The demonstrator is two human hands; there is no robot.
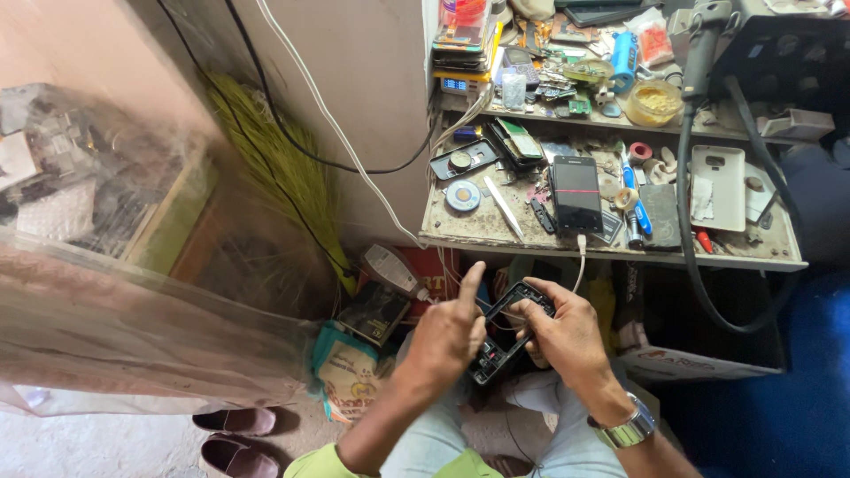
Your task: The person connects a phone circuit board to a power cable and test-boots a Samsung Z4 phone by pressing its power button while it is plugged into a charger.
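A: What is the person holding over the lap?

B: A black, rectangular opened phone body (507, 332), its inner frame showing. The right hand (567, 335) is gripping its upper end, fingers curled over the edge, with a silver metal wristwatch (627, 431) sitting on that wrist. The left hand (450, 332) is closing on the lower end, while its forefinger is sticking straight up, free of the phone.

A: And what is lying beyond the hands?

B: A worn, cluttered wooden workbench (496, 232) is standing just past the fingertips. On it, a black smartphone with a dark screen (576, 193) is lying flat, with a white cable (581, 261) hanging from its near end toward the right hand. Left of that smartphone, white plastic tweezers (503, 209) are resting near a small round solder reel (462, 196).
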